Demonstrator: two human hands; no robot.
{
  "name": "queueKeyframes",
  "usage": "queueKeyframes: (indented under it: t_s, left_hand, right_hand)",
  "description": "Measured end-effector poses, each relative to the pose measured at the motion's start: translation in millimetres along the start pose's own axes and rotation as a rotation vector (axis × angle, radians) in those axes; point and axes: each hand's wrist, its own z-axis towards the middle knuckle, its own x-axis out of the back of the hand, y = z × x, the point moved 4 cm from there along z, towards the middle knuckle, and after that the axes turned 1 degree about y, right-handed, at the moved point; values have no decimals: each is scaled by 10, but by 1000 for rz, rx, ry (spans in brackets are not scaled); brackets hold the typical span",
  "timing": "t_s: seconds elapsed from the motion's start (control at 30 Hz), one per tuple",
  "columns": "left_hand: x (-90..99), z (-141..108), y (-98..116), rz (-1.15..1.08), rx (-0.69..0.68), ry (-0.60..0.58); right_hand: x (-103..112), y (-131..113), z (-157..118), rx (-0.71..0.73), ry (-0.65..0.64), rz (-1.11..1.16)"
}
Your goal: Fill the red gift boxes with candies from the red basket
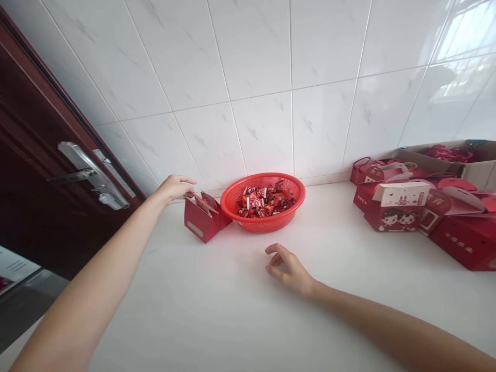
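Observation:
A small red paper box [201, 219] with its top flaps up stands on the white table, left of a red plastic basket [259, 226]. Wrapped candies [267, 200] in red and white lie inside the basket. My left hand [175, 189] is at the upper left edge of the box, fingers apart and stretched over it; whether the fingertips touch it is unclear. Over the table in front of the basket is my right hand [289, 269], its fingers loosely curved and apart, with nothing in them.
Several red gift boxes [399, 219] crowd the right side of the table [217, 310]. Behind them an open cardboard box [480, 174] holds dark pink material. A tiled wall [263, 124] borders the back, and a dark red door [34, 155] with a metal handle is at left.

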Motion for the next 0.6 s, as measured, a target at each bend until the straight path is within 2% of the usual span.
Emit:
queueKeyframes:
  t_s: [0.1, 0.17, 0.37, 0.47, 0.6]
  left_hand:
    - [-22, -145, 82, -86, 34, -89]
    - [-62, -295, 181, -166, 7, -135]
    - [-287, -860, 467, -264, -201, -225]
    - [-418, -1024, 463, -282, -243, -289]
    - [-537, -1006, 321, -256, -228, -363]
  right_hand:
    - [6, -25, -8, 2, -4, 23]
    - [7, -40, -18, 2, -4, 38]
    - [26, -68, -31, 94, 45, 42]
    - [43, -77, -13, 133, 62, 39]
    - [47, -102, 22, 117, -1, 115]
